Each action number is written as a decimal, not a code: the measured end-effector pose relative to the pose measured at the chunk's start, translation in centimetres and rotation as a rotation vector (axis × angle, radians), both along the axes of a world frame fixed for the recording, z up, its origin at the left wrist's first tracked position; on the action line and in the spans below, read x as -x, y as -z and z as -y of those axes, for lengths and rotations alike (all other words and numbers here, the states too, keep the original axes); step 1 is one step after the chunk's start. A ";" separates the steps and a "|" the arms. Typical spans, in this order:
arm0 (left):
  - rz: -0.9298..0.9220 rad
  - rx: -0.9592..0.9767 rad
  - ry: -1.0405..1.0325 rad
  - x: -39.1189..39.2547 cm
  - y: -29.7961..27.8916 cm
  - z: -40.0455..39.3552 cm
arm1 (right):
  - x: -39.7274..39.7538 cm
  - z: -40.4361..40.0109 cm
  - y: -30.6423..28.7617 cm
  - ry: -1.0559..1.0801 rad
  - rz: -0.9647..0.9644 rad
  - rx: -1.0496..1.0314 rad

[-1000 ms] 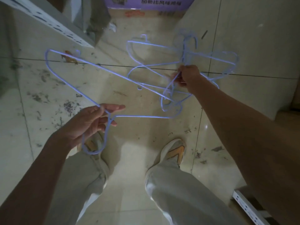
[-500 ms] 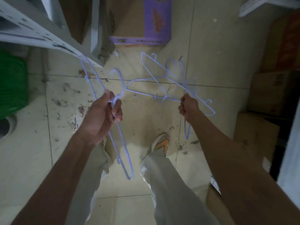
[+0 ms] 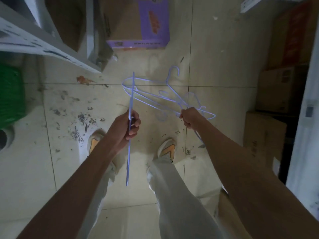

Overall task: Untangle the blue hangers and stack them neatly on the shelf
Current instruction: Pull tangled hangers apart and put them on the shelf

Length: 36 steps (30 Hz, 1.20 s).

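My left hand (image 3: 126, 127) grips a single blue wire hanger (image 3: 128, 163), seen edge-on as a near-vertical line from above the hand down between my legs. My right hand (image 3: 189, 117) grips a bundle of several tangled blue hangers (image 3: 155, 99) that fans out up and to the left, with one hook sticking up at the top. The single hanger's upper end crosses in front of the bundle's left loop; whether they touch is unclear. The grey metal shelf (image 3: 44, 47) stands at the upper left.
A purple cardboard box (image 3: 138, 31) sits on the tiled floor ahead, beside the shelf's post. Brown cartons (image 3: 279, 90) are stacked along the right. A green object (image 3: 10, 94) lies at the far left. My feet stand on the dirty tiles below the hands.
My left hand has moved right and down, turning its hanger upright and edge-on. My right hand's bundle has swung lower and to the left. The view has tilted a little downward.
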State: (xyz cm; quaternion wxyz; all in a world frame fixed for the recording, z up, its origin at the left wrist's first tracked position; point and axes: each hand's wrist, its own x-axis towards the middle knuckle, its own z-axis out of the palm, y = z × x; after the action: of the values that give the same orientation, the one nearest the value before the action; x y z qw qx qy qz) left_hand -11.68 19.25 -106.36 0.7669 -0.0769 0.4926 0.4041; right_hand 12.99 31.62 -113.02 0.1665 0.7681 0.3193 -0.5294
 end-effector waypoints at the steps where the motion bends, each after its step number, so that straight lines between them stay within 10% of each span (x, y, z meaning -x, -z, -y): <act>1: -0.017 0.022 0.013 -0.1 0.8 0.2 | 0.1 0.6 0.5 -0.082 0.024 -0.029; 8: 0.001 0.152 0.028 -2.3 5.9 -0.4 | 1.8 6.5 2.7 -0.388 0.035 -0.318; 36: 0.319 0.252 -0.236 -1.8 14.1 -2.9 | 1.2 11.8 3.8 -0.067 -0.103 -0.478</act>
State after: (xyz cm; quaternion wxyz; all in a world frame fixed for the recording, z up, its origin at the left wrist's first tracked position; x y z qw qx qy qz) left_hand -9.89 22.17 -120.44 0.7669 -0.2920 0.3993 0.4088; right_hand 11.80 19.84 -116.78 -0.0188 0.7467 0.4690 -0.4714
